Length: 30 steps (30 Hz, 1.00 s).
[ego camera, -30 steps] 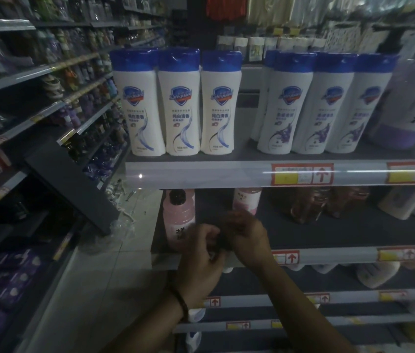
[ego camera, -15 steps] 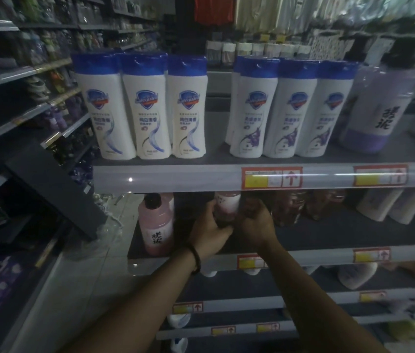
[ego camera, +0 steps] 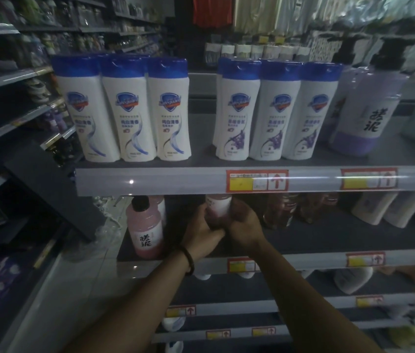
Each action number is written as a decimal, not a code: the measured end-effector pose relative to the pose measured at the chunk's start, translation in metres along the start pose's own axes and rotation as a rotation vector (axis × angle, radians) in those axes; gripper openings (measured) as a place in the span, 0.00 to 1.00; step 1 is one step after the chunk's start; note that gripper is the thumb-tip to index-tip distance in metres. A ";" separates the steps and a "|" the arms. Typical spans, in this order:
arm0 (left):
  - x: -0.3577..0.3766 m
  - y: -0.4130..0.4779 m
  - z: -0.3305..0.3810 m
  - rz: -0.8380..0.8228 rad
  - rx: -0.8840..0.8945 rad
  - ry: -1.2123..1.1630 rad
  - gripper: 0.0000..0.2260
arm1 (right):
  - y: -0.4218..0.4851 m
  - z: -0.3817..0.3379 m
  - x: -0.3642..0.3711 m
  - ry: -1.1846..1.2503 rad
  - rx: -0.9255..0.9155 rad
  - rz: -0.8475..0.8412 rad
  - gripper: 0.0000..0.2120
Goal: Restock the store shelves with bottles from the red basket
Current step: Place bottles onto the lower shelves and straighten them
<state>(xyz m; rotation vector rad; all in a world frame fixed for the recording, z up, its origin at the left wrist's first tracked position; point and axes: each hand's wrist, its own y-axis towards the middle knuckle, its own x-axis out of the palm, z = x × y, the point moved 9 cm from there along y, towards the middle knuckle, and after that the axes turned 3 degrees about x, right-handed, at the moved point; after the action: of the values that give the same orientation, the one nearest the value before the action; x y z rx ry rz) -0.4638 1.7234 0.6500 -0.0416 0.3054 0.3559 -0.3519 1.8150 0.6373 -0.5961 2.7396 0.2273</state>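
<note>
On the second shelf both my hands grip one pink bottle with a white label. My left hand wraps its left side and my right hand its right side; the bottle's top is hidden behind the upper shelf's rail. Another pink bottle with a black cap stands upright at the shelf's left end, apart from my hands. The red basket is not in view.
White bottles with blue caps and a purple pump bottle line the top shelf. Brown bottles and pale bottles stand right of my hands. Lower shelves hold more bottles. An aisle floor lies left.
Both hands rose from the shelf's front edge and reached deeper in, and now they grip the pink bottle. The view shifted right and closer.
</note>
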 end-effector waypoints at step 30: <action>-0.013 -0.020 -0.020 0.165 -0.012 0.021 0.29 | -0.033 0.007 0.012 0.080 -0.030 -0.040 0.22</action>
<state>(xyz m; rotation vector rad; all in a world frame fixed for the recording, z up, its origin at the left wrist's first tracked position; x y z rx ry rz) -0.4741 1.6982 0.6341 -0.0324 0.3288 0.5217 -0.3459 1.7822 0.6244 -0.6817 2.8024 0.2408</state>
